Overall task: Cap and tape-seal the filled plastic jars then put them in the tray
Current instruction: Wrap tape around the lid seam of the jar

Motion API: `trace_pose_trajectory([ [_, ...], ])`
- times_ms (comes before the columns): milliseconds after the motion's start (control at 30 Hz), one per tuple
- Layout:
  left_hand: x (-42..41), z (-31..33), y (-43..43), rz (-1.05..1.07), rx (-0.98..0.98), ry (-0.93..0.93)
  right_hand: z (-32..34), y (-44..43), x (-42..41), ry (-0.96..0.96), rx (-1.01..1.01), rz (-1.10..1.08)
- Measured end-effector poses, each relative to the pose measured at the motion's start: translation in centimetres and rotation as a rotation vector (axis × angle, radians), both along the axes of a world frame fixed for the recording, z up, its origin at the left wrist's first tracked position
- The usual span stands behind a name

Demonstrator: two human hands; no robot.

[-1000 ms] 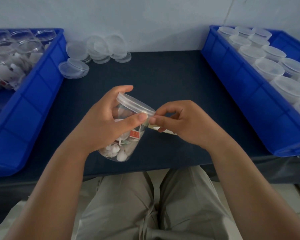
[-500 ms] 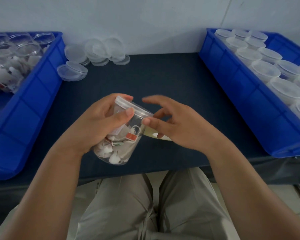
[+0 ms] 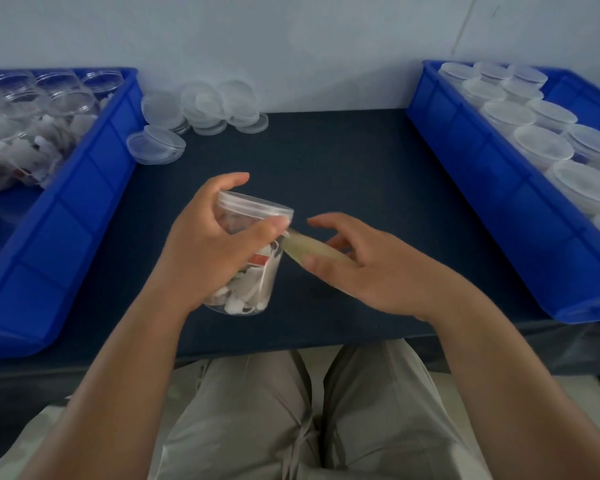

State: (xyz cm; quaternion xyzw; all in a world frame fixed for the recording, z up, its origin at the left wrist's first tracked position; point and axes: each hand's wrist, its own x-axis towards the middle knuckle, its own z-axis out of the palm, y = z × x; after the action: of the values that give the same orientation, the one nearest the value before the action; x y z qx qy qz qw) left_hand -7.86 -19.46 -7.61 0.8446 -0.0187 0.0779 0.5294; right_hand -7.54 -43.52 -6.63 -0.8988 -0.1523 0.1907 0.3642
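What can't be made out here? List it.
Head view only:
- far end of the tape strip: behind the right hand
- near side of the jar: under the left hand
- right tray, left tray: cut by frame edges, jar counts unknown
- red tag in jar: too blurred to read

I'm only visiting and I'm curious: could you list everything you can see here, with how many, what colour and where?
held jar: one, clear, white contents, lid on, over the table's middle
tape strip: one, yellowish see-through, running from the jar's lid edge to the right hand
open jars: several, clear, filled, in the left tray
left tray: one, blue, table's left side
capped jars: many, some cut off, clear, in the right tray
right tray: one, blue, table's right side
loose lids: a pile, clear, back of the table
table: one, dark navy
trousers: beige, bottom
left hand: grips the jar
right hand: pinches the tape
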Motion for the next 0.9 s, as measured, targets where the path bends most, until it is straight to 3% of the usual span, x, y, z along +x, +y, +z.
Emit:
trace_pose_trajectory([
  [133, 0.1, 0.4, 0.4, 0.01, 0.018, 0.035, -0.1, -0.2, -0.5, 0.07, 0.044, 0.059],
  [233, 0.2, 0.7, 0.9, -0.038, -0.026, 0.086, 0.1, -0.2, -0.9, -0.026, 0.043, 0.015],
  [467, -0.2, 0.3, 1.5, -0.121, -0.197, 0.231, 0.0, -0.5, -1.3, -0.327, -0.241, -0.066],
  [533, -0.3, 0.1, 1.5, -0.143, -0.296, 0.259, -0.2, -0.6, -0.8, -0.324, -0.298, -0.069],
  [700, -0.7, -0.6, 1.2, -0.198, -0.551, 0.367, -0.7, 0.0, -0.5, -0.192, -0.16, -0.066],
  [900, -0.9, -1.7, 0.2, -0.262, -0.798, 0.436, -1.3, 0.3, -0.2, -0.253, 0.002, -0.063],
])
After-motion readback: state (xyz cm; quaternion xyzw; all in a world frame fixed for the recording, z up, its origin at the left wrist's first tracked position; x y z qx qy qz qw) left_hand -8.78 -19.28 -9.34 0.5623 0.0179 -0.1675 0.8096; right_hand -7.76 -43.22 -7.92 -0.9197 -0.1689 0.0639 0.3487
